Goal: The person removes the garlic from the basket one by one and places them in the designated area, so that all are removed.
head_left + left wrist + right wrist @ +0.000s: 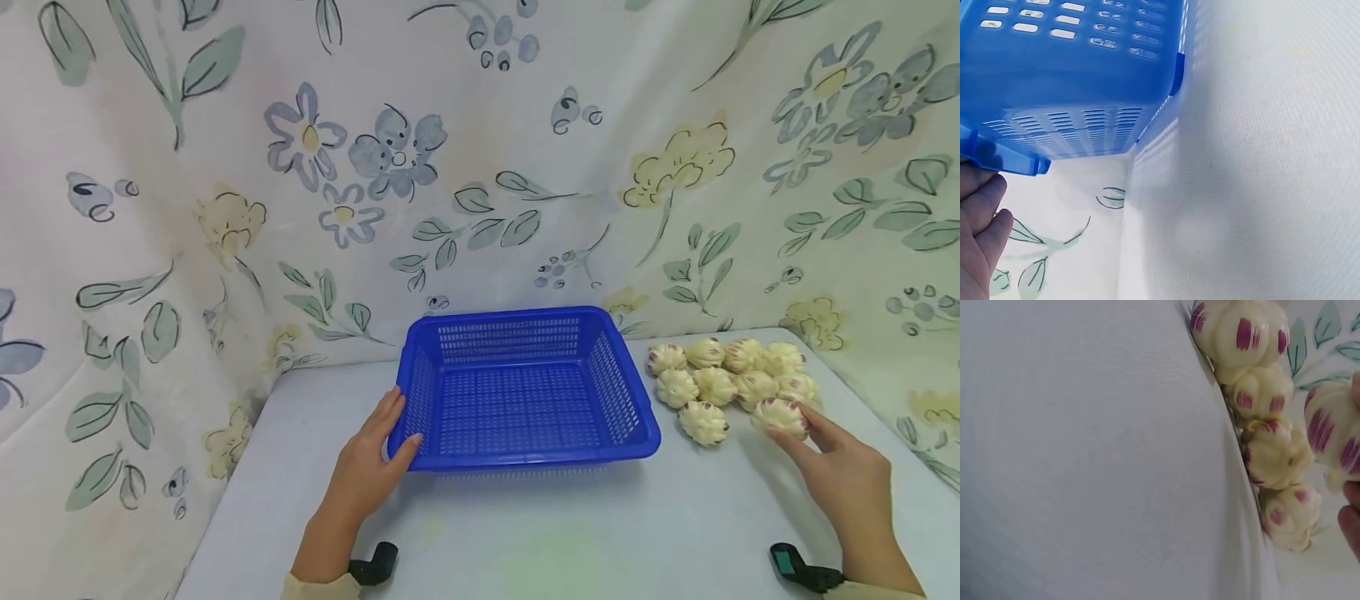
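Observation:
My left hand (367,454) lies at the front left corner of a blue plastic basket (525,458), fingers along the outer left rim and thumb over the corner. In the left wrist view, fingertips (991,200) rest right at the underside of the basket rim (1010,164). My right hand (847,471) pinches a cream garlic bulb (780,417) with purple streaks between thumb and fingers, at the front of a group of garlic bulbs (716,387). The right wrist view shows this held garlic bulb (1332,434) at its right edge.
One garlic bulb (703,423) lies a little in front of the others, near the basket's right side. The white-covered table (510,533) meets a floral cloth (480,192) at the back. Black wrist cameras (802,569) are strapped at both wrists.

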`<state>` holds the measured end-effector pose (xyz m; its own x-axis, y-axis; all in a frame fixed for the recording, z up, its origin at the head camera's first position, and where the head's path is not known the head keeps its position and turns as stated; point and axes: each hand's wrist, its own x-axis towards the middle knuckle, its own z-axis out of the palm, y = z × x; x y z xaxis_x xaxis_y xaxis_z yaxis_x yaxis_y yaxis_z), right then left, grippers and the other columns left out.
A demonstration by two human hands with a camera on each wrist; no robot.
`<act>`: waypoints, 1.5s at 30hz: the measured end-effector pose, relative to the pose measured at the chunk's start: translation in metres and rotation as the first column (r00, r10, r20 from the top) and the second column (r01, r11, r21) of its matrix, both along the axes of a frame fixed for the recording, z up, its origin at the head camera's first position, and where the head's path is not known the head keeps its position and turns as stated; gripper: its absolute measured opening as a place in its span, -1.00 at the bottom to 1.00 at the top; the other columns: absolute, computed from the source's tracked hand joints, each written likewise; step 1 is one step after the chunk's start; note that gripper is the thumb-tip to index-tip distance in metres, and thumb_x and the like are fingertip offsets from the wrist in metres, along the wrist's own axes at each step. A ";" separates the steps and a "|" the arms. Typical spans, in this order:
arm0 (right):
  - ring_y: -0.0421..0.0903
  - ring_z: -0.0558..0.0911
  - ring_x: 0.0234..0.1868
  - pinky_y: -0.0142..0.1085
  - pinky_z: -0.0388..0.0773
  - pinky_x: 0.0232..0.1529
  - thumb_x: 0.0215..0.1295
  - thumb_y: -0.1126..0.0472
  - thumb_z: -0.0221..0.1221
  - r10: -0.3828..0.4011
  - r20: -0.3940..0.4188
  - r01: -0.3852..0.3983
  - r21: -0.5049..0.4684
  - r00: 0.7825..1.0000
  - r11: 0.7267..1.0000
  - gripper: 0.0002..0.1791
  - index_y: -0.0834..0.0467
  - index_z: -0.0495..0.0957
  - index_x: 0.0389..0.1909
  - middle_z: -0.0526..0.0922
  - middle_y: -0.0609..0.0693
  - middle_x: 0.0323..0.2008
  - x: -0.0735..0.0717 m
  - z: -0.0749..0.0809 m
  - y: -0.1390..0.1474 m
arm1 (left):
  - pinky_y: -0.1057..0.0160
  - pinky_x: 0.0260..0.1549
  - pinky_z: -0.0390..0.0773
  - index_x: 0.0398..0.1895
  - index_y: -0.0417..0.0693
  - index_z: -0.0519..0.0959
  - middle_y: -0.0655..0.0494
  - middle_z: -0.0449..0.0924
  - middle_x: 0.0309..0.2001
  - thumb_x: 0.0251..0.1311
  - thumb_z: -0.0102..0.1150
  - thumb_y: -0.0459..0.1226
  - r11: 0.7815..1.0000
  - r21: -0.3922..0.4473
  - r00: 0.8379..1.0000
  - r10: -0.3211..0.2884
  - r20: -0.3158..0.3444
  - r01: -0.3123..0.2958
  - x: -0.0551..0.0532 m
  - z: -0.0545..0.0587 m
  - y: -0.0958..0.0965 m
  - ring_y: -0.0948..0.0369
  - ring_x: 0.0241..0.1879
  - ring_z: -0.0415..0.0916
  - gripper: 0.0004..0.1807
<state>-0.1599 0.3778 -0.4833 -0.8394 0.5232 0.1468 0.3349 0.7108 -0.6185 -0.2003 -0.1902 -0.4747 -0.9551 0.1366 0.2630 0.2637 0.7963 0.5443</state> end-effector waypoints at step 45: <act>0.63 0.18 0.22 0.41 0.33 0.03 0.21 -0.55 -0.06 0.202 0.400 -0.229 0.021 0.894 0.973 0.15 0.41 0.16 0.40 0.11 0.61 0.32 -0.032 0.013 -0.003 | -0.11 0.35 0.25 0.51 0.03 0.21 0.18 0.08 0.55 0.34 0.07 0.13 1.000 -0.017 1.000 0.002 -0.023 -0.003 0.000 -0.001 -0.002 0.07 0.52 0.06 -0.24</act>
<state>-0.1916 0.3743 -0.4704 -0.9270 0.3233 -0.1902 0.3744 0.8279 -0.4176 -0.2004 -0.1918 -0.4758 -0.9492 0.1387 0.2824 0.2739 0.8061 0.5246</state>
